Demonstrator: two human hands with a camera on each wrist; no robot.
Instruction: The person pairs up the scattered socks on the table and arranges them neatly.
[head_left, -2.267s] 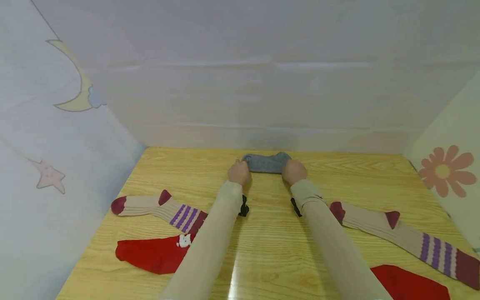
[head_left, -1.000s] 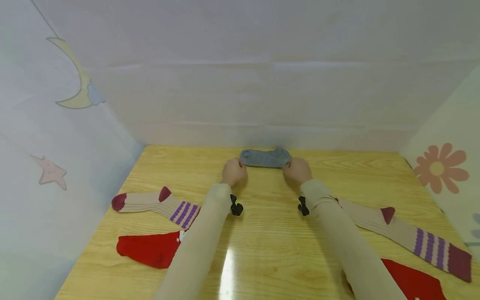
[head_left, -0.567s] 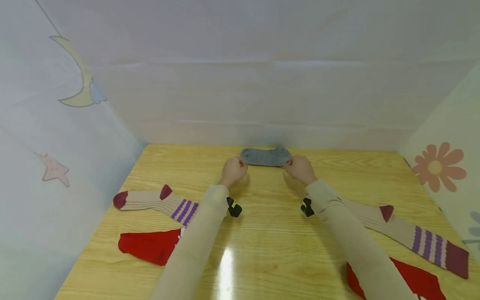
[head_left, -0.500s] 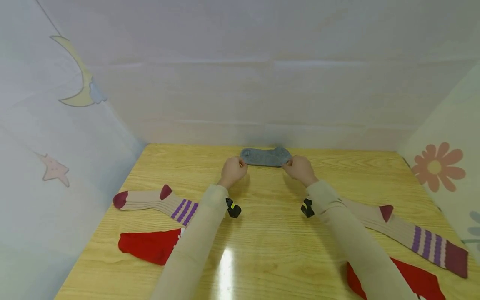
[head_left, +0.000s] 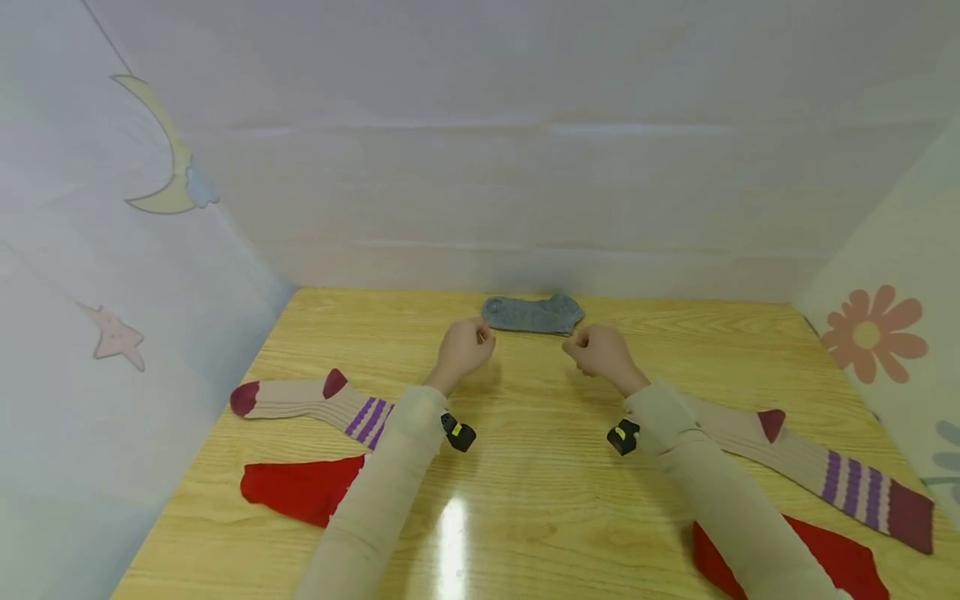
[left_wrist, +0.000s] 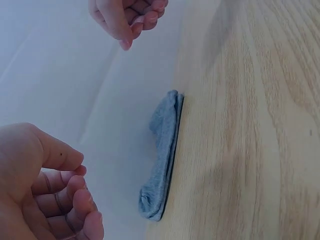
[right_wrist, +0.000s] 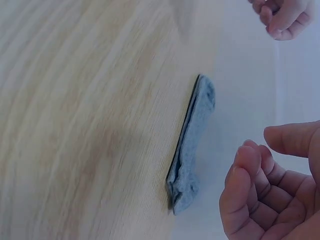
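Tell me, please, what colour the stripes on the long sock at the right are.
The stripes on the sock are purple, clearest in the head view.

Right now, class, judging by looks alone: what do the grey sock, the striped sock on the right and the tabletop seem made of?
Grey sock: soft, matte knit, perhaps cotton; its surface looks finely mottled.
Striped sock on the right: matte ribbed knit, cotton or wool, I can't tell; lengthwise ridges show.
Tabletop: wood or wood-look laminate, fairly glossy; it shows grain lines and a bright reflection.
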